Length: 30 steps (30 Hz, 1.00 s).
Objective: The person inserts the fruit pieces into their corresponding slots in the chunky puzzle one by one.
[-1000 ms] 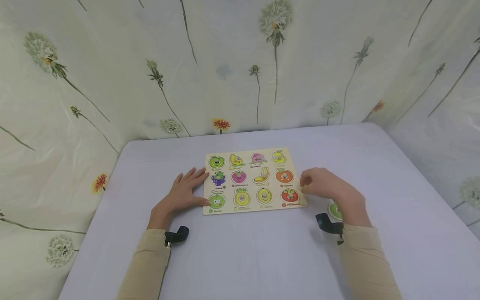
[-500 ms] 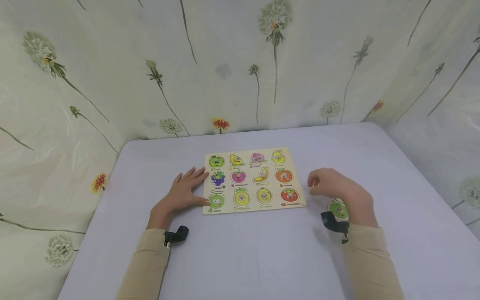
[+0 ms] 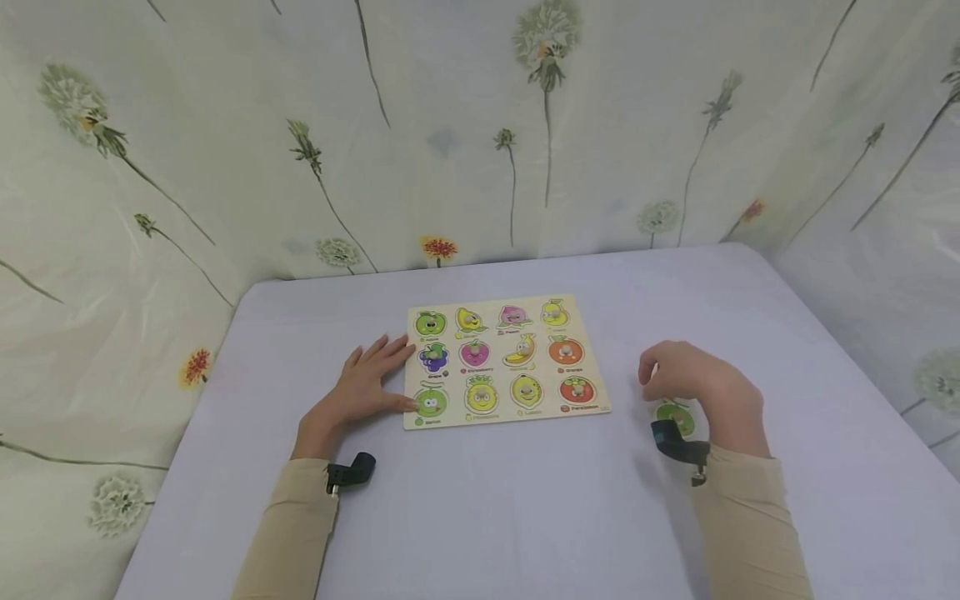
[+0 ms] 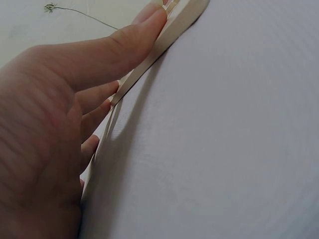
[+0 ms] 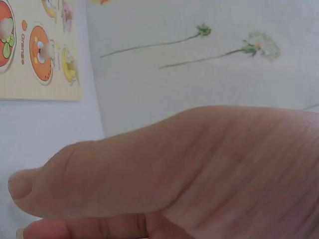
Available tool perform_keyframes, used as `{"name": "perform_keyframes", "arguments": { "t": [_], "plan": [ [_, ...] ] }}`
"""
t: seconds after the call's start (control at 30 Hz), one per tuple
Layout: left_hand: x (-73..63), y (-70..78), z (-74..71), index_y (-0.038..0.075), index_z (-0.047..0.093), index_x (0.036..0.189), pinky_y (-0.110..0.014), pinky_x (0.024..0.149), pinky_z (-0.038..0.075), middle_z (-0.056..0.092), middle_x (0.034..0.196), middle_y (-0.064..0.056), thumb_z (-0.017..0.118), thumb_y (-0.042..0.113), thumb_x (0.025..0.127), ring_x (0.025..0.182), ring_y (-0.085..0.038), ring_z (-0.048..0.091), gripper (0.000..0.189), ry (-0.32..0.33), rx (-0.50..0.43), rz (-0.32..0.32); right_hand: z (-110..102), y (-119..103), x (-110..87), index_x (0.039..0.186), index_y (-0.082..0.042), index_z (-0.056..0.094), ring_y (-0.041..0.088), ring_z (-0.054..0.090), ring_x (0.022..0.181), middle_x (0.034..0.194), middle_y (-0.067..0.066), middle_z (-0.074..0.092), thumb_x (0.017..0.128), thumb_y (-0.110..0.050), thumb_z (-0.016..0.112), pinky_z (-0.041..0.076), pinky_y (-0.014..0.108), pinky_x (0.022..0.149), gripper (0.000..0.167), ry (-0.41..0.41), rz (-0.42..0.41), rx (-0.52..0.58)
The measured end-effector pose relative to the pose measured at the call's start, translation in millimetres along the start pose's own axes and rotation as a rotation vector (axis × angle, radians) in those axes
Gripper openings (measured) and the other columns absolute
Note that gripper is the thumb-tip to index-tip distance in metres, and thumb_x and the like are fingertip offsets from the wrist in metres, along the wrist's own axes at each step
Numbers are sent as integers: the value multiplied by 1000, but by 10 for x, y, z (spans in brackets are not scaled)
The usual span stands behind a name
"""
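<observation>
A pale wooden knob puzzle board [image 3: 450, 421] with several cartoon fruits lies on the table. My left hand [image 3: 363, 387] rests at its left edge, fingers spread and straight, with the thumb reaching over the corner by the melon picture [image 3: 431, 402]. In the left wrist view the thumb [image 4: 114, 55] lies along the board's edge [image 4: 169, 37]. To the right of the board, my right hand [image 3: 693, 375] hovers with fingers loosely bent and a gap between thumb and fingers. Just below it lies a loose green round puzzle piece [image 3: 677, 417], partly covered by the hand and wrist camera.
A white cloth covers the table [image 3: 487, 517]. Behind it and at both sides hangs a curtain [image 3: 450, 183] printed with dandelions. Black wrist cameras [image 3: 352, 472] are strapped over both beige sleeves [image 3: 288, 525].
My right hand has moved away from the board's right edge, rightward to the loose green piece. The left hand and the board have stayed in place.
</observation>
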<state>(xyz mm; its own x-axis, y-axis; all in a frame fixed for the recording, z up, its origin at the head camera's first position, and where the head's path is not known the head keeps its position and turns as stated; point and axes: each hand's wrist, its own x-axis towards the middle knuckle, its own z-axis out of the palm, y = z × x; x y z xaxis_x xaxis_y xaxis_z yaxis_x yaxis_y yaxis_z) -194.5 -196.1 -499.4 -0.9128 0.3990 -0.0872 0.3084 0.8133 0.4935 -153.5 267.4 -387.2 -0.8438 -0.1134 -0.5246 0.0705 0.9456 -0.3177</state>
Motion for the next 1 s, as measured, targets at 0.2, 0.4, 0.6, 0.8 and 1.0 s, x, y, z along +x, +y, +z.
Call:
{"name": "perform_keyframes", "arguments": {
  "t": [0.2, 0.4, 0.6, 0.8, 1.0],
  "plan": [
    [-18, 18, -14, 24, 32, 157, -57, 126, -3, 21, 167, 6, 79, 60, 71, 157, -27, 6, 104, 3, -8, 5, -9, 61, -28, 91, -9, 65, 23, 53, 82, 88, 8, 60, 82, -13, 64, 44, 34, 66, 10, 0, 3, -2],
    [-4, -2, -3, 24, 32, 157, -57, 126, -3, 21, 167, 5, 79, 61, 70, 157, -28, 6, 105, 7, 0, 6, -19, 117, -19, 86, -7, 65, 22, 53, 78, 82, 7, 59, 78, -9, 63, 43, 31, 64, 8, -21, 14, 5],
    [-7, -4, -4, 24, 31, 157, -55, 126, -4, 20, 167, 7, 78, 61, 72, 158, -26, 5, 104, 1, -9, -1, 0, 205, -7, 80, -7, 61, 19, 48, 71, 74, 5, 53, 74, -4, 60, 37, 29, 60, 7, -44, 54, 26],
    [-5, 3, -4, 25, 31, 157, -56, 126, -3, 21, 167, 6, 77, 63, 71, 158, -26, 5, 104, 5, -8, 5, 30, 309, -13, 78, -9, 60, 17, 45, 67, 69, 1, 48, 73, -2, 56, 34, 29, 57, 10, -70, 94, 57],
    [-15, -7, -14, 24, 31, 157, -57, 126, -3, 20, 167, 6, 78, 62, 71, 157, -27, 6, 105, 6, 0, 9, 13, 350, -37, 100, -1, 64, 23, 52, 76, 79, 6, 58, 78, -5, 64, 41, 32, 64, 22, -67, 99, 102]
  ]
}}
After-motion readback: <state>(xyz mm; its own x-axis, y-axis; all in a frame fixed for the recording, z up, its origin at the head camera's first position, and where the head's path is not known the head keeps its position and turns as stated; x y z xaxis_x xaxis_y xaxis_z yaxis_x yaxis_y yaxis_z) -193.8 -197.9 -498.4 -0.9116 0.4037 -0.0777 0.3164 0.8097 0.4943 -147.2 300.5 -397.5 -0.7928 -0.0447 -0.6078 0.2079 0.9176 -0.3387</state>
